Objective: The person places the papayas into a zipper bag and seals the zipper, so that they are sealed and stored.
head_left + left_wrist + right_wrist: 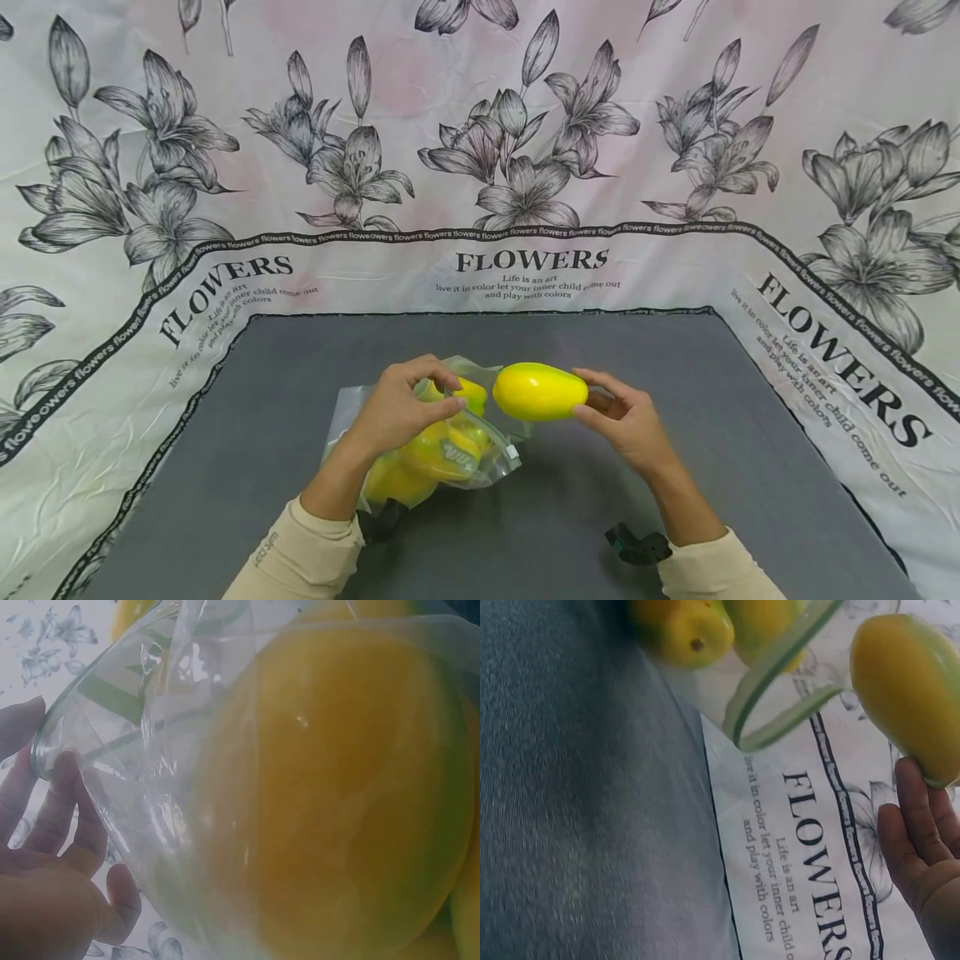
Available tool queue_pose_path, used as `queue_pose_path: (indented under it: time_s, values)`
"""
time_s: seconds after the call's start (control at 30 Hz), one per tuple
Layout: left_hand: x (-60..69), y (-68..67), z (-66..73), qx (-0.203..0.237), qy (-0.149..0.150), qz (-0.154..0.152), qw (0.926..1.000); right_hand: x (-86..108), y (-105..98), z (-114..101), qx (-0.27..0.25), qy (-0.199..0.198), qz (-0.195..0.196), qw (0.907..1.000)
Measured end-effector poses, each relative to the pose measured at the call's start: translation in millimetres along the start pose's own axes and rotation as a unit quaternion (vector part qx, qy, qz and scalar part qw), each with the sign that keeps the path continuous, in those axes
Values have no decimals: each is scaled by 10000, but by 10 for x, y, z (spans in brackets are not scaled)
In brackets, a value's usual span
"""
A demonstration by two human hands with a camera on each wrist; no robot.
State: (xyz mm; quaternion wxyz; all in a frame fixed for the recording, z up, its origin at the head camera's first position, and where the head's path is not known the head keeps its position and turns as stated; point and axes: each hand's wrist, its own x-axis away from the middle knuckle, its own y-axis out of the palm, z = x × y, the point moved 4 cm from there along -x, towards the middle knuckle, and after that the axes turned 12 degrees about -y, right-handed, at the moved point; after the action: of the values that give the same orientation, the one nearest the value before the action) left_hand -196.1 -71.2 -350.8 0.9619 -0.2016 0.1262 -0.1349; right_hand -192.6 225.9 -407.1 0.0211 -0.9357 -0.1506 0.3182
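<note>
My right hand [630, 425] holds a smooth yellow oval fruit [540, 392], like a mango or papaya, by its narrower end, above the table. In the right wrist view the fruit [904, 682] shows greenish shading and a green tip at the fingertips. My left hand [397, 408] pinches the upper edge of a clear zip bag [495, 477] between thumb and fingers. Several yellow fruits [393, 479] lie inside the bag. Seen from the left wrist, one large fruit [337, 787] fills much of the bag. The held fruit is beside the bag's mouth, outside it.
A white slider [512, 452] sits on the bag's zip, whose green strip [742, 727] stands apart in a loop in the right wrist view. The grey tabletop [750, 467] is bordered by a flower-printed cloth [540, 287]. Black wrist mounts [637, 546] hang at both cuffs.
</note>
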Motion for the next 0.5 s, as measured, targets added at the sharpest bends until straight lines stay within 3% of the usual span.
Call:
queue_pose_path:
  time_s: [0.5]
  values:
    - [-27,30,43,3,-77,-74,9999,-129,312,115,-103,120,-344,9993]
